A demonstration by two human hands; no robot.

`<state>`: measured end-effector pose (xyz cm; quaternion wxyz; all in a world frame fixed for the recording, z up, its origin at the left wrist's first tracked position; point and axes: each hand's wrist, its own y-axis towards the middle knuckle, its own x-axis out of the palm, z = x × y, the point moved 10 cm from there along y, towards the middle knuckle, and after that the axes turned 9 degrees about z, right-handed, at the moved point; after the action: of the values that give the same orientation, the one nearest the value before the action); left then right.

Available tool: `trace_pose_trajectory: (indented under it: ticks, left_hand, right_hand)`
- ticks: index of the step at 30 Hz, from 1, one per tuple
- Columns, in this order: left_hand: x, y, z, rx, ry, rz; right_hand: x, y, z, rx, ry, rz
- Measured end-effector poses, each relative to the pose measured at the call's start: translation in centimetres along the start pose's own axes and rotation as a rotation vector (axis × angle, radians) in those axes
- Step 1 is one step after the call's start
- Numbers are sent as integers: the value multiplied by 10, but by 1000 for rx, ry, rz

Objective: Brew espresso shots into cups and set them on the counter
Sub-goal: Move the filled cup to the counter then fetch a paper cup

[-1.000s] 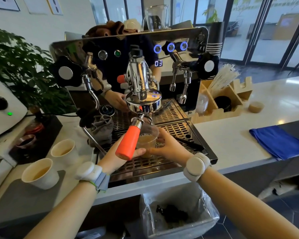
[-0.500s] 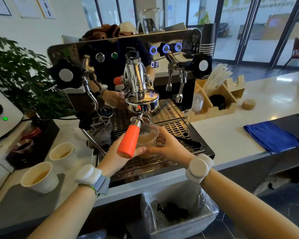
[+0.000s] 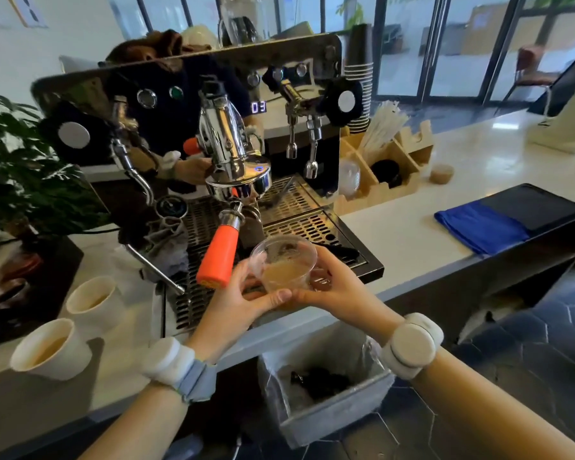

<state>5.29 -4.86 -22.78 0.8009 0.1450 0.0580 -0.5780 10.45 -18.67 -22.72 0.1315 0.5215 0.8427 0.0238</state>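
A clear plastic cup (image 3: 284,263) holding light brown liquid is held over the front of the drip tray (image 3: 316,224), in front of the chrome espresso machine (image 3: 186,94). My left hand (image 3: 238,302) grips the cup from the left and below. My right hand (image 3: 332,287) grips it from the right. The portafilter with its orange handle (image 3: 217,254) is locked in the group head (image 3: 238,180) and points toward me, just left of the cup. Two white paper cups with coffee, one nearer (image 3: 49,350) and one behind it (image 3: 92,298), stand on the counter at left.
A waste bin (image 3: 326,386) with a plastic liner sits below the counter edge. At right lie a blue cloth (image 3: 478,227) and a dark tablet (image 3: 531,207). A wooden organiser (image 3: 389,161) with straws stands beside the machine. A grey rag (image 3: 168,234) and a steam wand (image 3: 136,174) are at the tray's left.
Both hands have drawn the clear cup out from under the group head toward me and lifted it. The orange handle has stayed in place.
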Motion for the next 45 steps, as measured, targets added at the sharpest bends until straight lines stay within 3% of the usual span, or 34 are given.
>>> trace_pose_trajectory:
  ticks: [9, 27, 45]
  left_hand:
    - [86, 8, 38, 48, 21, -80]
    - [317, 68, 91, 132, -38, -162]
    - [508, 234, 85, 83, -94, -370]
  right_hand:
    - [-86, -18, 6, 52, 12, 57]
    - [-324, -15, 62, 123, 5, 209]
    - [-516, 92, 145, 151, 21, 432]
